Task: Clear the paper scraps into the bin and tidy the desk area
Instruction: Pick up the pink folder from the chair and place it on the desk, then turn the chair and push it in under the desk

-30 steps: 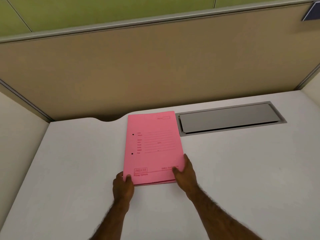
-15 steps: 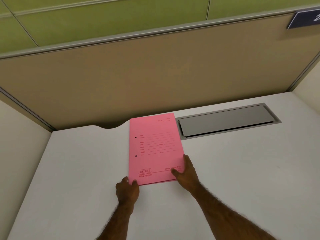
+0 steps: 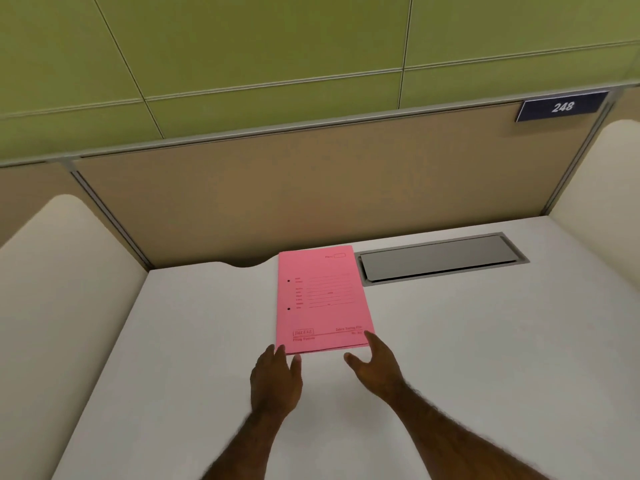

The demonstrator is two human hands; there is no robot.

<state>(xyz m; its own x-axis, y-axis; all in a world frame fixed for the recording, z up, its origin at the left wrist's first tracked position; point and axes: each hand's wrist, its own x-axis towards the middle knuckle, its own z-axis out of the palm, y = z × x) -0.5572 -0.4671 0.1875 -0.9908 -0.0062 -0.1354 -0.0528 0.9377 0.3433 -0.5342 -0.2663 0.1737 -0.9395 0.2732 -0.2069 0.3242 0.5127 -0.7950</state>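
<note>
A pink file folder [image 3: 320,299] lies flat on the white desk [image 3: 485,358], its long side running away from me, close to the back partition. My left hand [image 3: 275,379] hovers just off the folder's near left corner, fingers apart, holding nothing. My right hand [image 3: 375,365] is at the near right corner, fingers spread; one fingertip touches or nearly touches the folder's edge. No paper scraps and no bin are in view.
A grey metal cable flap [image 3: 440,259] is set into the desk just right of the folder. A tan partition [image 3: 311,192] closes the back, with cream side panels [image 3: 52,271] left and right. A blue sign reading 248 [image 3: 562,106] sits at the partition's top right.
Both hands have come off the folder's near corners and drawn back slightly with fingers opening. The folder stays where it lay. My head has tilted up, showing more wall.
</note>
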